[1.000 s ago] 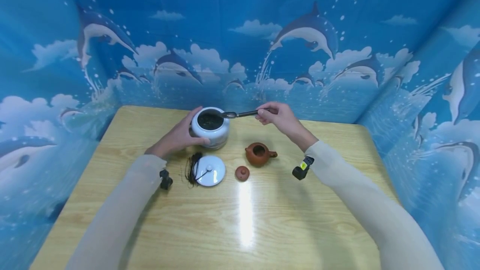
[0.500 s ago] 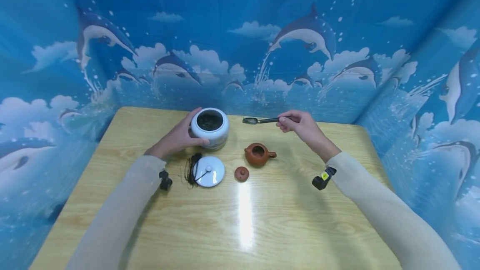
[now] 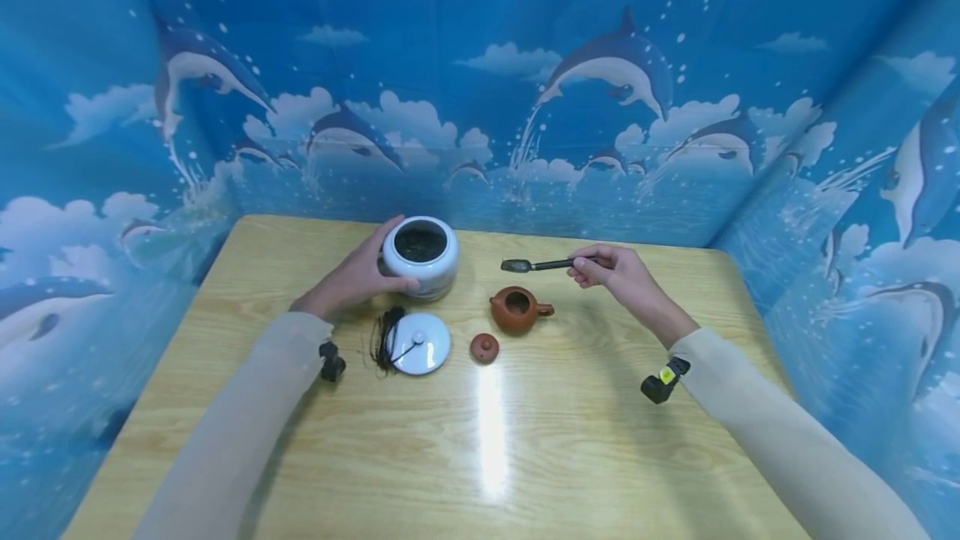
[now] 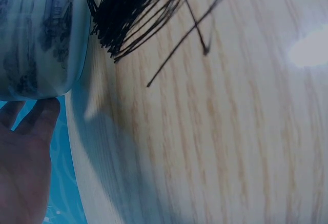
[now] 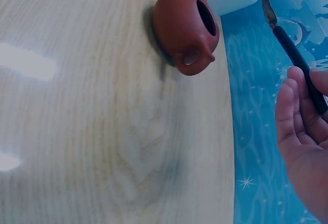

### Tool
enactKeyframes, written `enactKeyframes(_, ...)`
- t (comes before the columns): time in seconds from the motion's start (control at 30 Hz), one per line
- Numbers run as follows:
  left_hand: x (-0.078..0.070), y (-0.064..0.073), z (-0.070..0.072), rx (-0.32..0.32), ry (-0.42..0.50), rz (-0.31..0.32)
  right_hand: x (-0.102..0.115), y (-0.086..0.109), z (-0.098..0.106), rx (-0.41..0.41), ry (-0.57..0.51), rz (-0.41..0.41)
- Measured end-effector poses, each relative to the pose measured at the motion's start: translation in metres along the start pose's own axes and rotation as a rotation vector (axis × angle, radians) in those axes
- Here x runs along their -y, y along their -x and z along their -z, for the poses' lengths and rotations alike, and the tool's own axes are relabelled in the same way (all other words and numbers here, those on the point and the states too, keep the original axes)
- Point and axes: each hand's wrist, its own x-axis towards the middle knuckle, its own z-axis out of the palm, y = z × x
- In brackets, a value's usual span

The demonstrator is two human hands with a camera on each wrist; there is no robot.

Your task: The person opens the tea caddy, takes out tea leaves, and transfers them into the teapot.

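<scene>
My left hand (image 3: 360,270) grips the side of a white porcelain jar (image 3: 438,280), its thumb across the front and fingers round the back. Dark dried leaves (image 3: 420,243) lie inside the open jar. The left wrist view shows a blue-grey pattern on the jar's wall. Between thumb and fingers, my right hand (image 3: 621,275) pinches the dark handle of a small tea scoop (image 3: 551,264). The scoop's bowl, with dark leaf bits on it, is just beyond the brown clay teapot (image 3: 512,317) in the head view. That teapot stands uncovered, spout left and handle right.
A small clay teapot lid (image 3: 484,347) lies in front of the teapot. To its left is a white jar lid (image 3: 426,359) with a black tassel (image 3: 386,338) beside it. The wooden table (image 3: 390,457) meets a blue dolphin-print curtain (image 3: 480,90) at the back.
The scoop has come out of the jar's mouth and moved right, then toward me and closer to the teapot, in my right hand. My left hand and the jar stay put.
</scene>
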Motion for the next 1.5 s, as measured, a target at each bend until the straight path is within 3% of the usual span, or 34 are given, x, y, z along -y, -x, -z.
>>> enactKeyframes(0.43, 0.000, 0.001, 0.000, 0.004, 0.004, -0.004, -0.023, 0.011, -0.002, 0.004, 0.033, -0.010)
enactKeyframes(0.73, -0.003, 0.001, 0.000, 0.007, 0.000, 0.011, -0.029, 0.020, 0.003, 0.020, 0.122, 0.024)
enactKeyframes(1.1, -0.001, 0.000, 0.001, 0.005, 0.004, 0.000, -0.029, 0.021, -0.002, -0.029, 0.272, 0.128)
enactKeyframes(1.3, 0.000, 0.000, 0.001, 0.005, 0.007, -0.004, -0.022, 0.023, -0.007, -0.098, 0.403, 0.227)
enactKeyframes(1.5, 0.000, 0.001, 0.000, 0.003, -0.001, 0.000, -0.016, 0.025, -0.011, -0.113, 0.506, 0.314)
